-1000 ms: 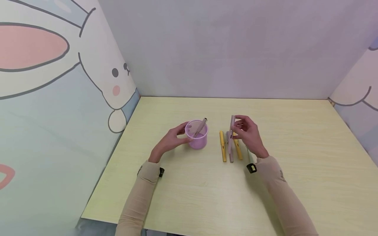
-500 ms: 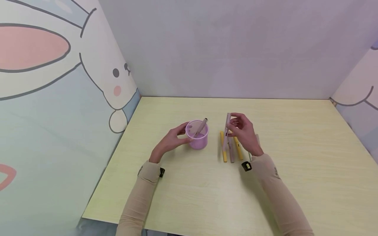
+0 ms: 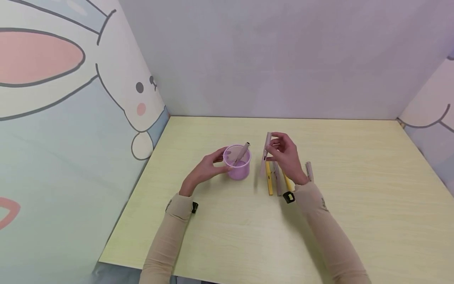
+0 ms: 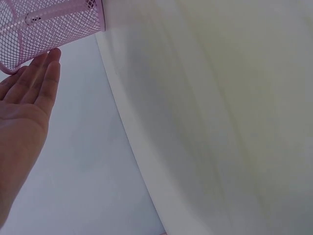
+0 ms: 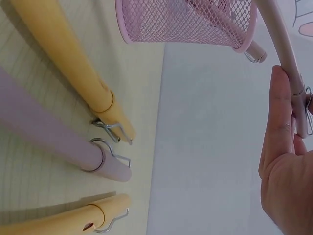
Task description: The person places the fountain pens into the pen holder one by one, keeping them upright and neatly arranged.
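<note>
A pink mesh pen cup (image 3: 238, 172) stands on the table with one pale mauve pen (image 3: 242, 151) leaning inside it. My left hand (image 3: 205, 169) holds the cup from its left side, thumb in front and fingers behind. In the left wrist view, the fingers (image 4: 46, 85) lie against the mesh wall. To the right of the cup, my right hand (image 3: 286, 156) pinches a mauve pen (image 3: 265, 152) near its clip end, nearly upright and above the table. The right wrist view shows its wire clip (image 5: 308, 115) beside the fingers.
Beneath and beside the right hand lie a yellow pen (image 3: 269, 183), a mauve pen (image 3: 278, 185) and another yellow pen (image 3: 287, 183), side by side. Another pale pen (image 3: 309, 169) lies farther right, partly hidden by the wrist. Walls border the wooden table (image 3: 227, 232).
My right hand has carried the mauve pen leftward and slightly away from me, off the row of pens toward the cup. The left hand and cup have stayed in place.
</note>
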`<action>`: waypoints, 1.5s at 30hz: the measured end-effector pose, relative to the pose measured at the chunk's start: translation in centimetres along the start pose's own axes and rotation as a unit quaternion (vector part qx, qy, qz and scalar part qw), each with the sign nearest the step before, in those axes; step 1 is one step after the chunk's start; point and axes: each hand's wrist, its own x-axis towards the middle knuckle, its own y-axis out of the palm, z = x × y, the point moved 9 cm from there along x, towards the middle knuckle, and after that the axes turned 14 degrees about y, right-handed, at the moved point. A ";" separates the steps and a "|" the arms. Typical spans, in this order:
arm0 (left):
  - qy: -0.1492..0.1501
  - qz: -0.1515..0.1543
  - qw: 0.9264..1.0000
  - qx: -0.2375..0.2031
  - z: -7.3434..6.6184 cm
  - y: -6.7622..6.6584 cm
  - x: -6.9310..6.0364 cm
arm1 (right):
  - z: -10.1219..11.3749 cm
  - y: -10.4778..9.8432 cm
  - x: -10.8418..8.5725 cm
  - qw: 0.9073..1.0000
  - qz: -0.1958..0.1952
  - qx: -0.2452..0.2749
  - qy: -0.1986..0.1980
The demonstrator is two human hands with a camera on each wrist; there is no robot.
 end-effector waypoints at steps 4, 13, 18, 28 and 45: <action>0.005 0.001 1.000 0.001 -0.2 0.0 0.0 | 0.2 0.5 0.3 1.000 -0.001 0.015 -0.003; 0.012 0.001 1.000 0.002 -0.2 0.1 0.1 | 0.8 1.7 0.7 0.999 0.003 0.031 -0.014; 0.013 -0.002 1.000 0.002 -0.2 0.0 0.0 | 1.0 2.1 1.0 0.999 -0.001 0.046 -0.014; -0.001 0.000 1.000 0.006 0.1 0.0 0.1 | 1.5 2.2 1.2 0.997 -0.020 0.078 -0.014; 0.004 -0.001 1.000 0.001 0.0 0.1 0.1 | 1.2 2.5 1.4 0.992 -0.041 0.114 -0.027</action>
